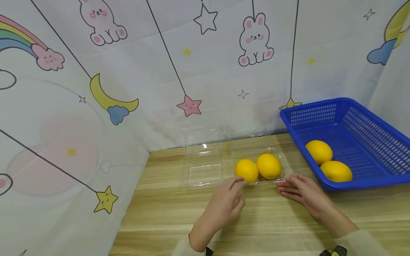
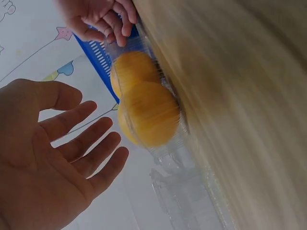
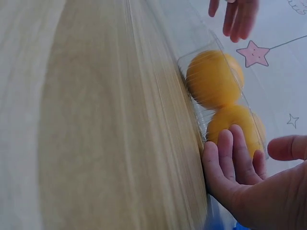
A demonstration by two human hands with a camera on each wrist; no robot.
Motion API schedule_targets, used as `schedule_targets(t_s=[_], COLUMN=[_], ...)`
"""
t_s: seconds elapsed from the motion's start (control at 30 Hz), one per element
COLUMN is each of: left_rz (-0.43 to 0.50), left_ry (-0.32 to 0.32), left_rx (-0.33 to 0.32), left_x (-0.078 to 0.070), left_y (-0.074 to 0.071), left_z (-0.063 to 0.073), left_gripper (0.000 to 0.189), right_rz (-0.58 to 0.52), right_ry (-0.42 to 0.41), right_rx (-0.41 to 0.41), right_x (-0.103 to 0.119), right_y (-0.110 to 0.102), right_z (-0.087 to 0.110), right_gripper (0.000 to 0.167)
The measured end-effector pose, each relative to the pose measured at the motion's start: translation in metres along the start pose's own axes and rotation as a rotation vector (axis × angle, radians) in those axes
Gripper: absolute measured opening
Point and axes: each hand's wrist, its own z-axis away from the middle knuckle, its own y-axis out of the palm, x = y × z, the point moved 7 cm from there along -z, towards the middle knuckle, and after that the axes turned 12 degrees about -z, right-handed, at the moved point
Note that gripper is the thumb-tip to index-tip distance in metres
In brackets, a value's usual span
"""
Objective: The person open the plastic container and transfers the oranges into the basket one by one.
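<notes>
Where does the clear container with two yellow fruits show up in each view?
Head: the clear container sits right of centre, below the middle.
Left wrist: near the centre, slightly high.
Right wrist: right of centre, partly behind fingers.
Shared landmark: the right hand, lower right in the head and right wrist views, top edge in the left wrist view.

Pale printed cloth (image 1: 217, 81) is hanging behind the wood-grained counter (image 1: 160, 213) and along its left side — rabbits (image 1: 256, 42), smiling stars (image 1: 189, 106), a rainbow (image 1: 16, 30) and crescent moons (image 1: 105, 99) are dotting it — while soft light is falling over its faint creases.
</notes>
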Motion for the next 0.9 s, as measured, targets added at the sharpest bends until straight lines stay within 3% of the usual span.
schedule_targets(t_s=[0.23,0.43,0.63,0.73,0.9], left_rz=[-0.088,-0.127,-0.197,-0.250,-0.341], left_ry=[-0.032,-0.028,0.008,0.022,0.036], left_rx=[0.115,0.196,0.278,0.285,0.282], left_x=[-0.001,-0.002,-0.005,-0.006,-0.005], left_y=[0.022,0.029,0.032,0.033,0.034], left_z=[0.010,0.018,0.024,0.026,0.026], left_gripper=[0.064,0.076,0.076,0.076,0.076], right_rz=[0.011,0.050,0.227,0.360,0.540], right_ry=[-0.001,0.000,-0.016,-0.087,-0.340], right_rx=[0.015,-0.022,-0.074,-0.075,-0.042], right_x=[-0.001,0.000,0.006,0.011,0.029], right_y=[0.001,0.005,0.010,0.017,0.038], right_z=[0.002,0.007,0.014,0.017,0.019], right_gripper=[0.026,0.029,0.021,0.022,0.017])
